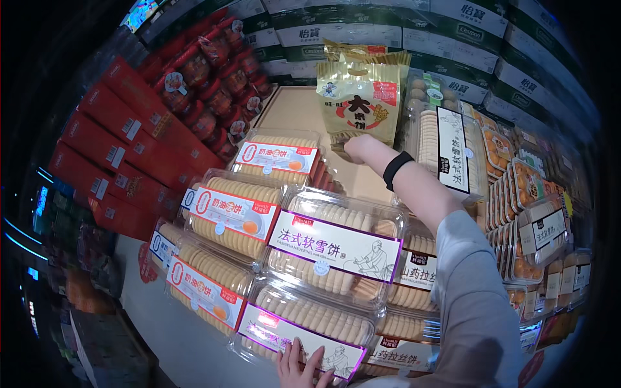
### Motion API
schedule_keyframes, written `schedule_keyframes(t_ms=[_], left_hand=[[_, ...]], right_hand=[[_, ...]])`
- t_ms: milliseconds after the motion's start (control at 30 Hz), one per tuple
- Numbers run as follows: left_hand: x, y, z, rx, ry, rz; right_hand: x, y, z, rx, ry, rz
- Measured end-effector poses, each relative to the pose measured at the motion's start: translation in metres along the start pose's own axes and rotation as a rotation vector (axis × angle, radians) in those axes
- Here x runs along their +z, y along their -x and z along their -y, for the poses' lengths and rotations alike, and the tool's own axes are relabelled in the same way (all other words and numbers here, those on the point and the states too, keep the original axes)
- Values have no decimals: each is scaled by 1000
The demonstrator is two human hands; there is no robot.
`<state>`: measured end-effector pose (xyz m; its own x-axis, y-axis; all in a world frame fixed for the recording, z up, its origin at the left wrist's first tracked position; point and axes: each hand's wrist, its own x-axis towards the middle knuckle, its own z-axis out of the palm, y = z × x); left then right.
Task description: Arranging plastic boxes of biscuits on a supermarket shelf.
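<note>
My right hand [358, 149] is at the bottom edge of a gold bag of rice crackers [361, 104], its fingers curled and partly hidden against the bag. The bag stands upright, with another gold bag [356, 49] behind it. A black band [398, 169] circles my right wrist. At the bottom of the view my left hand [303, 366] rests with fingers apart on the front label of a clear plastic box of pale biscuits [310, 315]. A similar biscuit box with a purple-edged label [335, 247] lies just beyond it.
Egg-biscuit boxes with orange labels [233, 213] are stacked at left, beside red gift boxes [126, 140] and red-lidded jars [194, 97]. A beige display board [286, 109] lies under the bags. More packaged pastries [514, 208] fill the right. Stacked water cartons [339, 39] form the back.
</note>
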<state>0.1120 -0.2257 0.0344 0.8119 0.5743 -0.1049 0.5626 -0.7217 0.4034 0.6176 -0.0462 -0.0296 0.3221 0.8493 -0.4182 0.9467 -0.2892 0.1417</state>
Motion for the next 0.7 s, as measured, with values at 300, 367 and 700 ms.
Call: schedule_keyframes(t_ms=[300, 367, 700], left_hand=[[17, -2, 25, -83, 17, -101], [20, -2, 26, -101, 22, -129], [16, -4, 35, -11, 29, -115]], right_hand=[[101, -94, 18, -116, 144, -60], [106, -94, 30, -235, 162, -31], [220, -122, 73, -417, 176, -77]])
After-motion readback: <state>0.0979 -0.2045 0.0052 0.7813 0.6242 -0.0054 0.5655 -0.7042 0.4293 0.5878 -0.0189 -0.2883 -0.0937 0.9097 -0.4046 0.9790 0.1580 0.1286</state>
